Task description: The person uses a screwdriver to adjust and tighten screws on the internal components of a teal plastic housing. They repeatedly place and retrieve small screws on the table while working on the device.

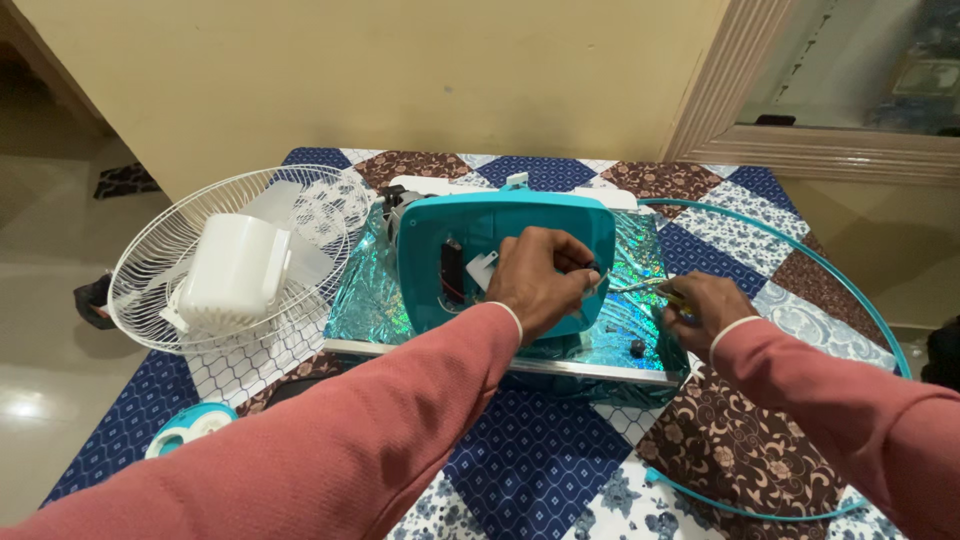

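Nearest the camera, two arms in pinkish-red sleeves reach forward over a counter (560, 470) covered with a patchwork cloth of dark blue, brown and pale floral squares. At the near left edge of the counter lies a small teal-and-white round part (190, 427). The right hand (706, 308) rests on the far right of a shiny iridescent teal sheet (370, 305), its fingers closed around a slim screwdriver (645, 287) whose shaft points left toward the other hand. The left hand (540, 278) lies on the back of a teal fan housing (505, 262), its fingers pinched narrowly on something small and dark beside the screwdriver tip; what exactly it grips is too small to tell, perhaps a screw or a wire end. A small black piece (637, 348) sits loose on the sheet just below the right hand. The housing stands on the sheet in the middle of the counter, with a dark slot and a white tab on its face. To the left, a white wire fan guard (165, 255) holds a white plastic cover (233, 272). A thin teal ring (872, 318) curves round the right side of the counter. Beyond stands a cream wall (400, 80).
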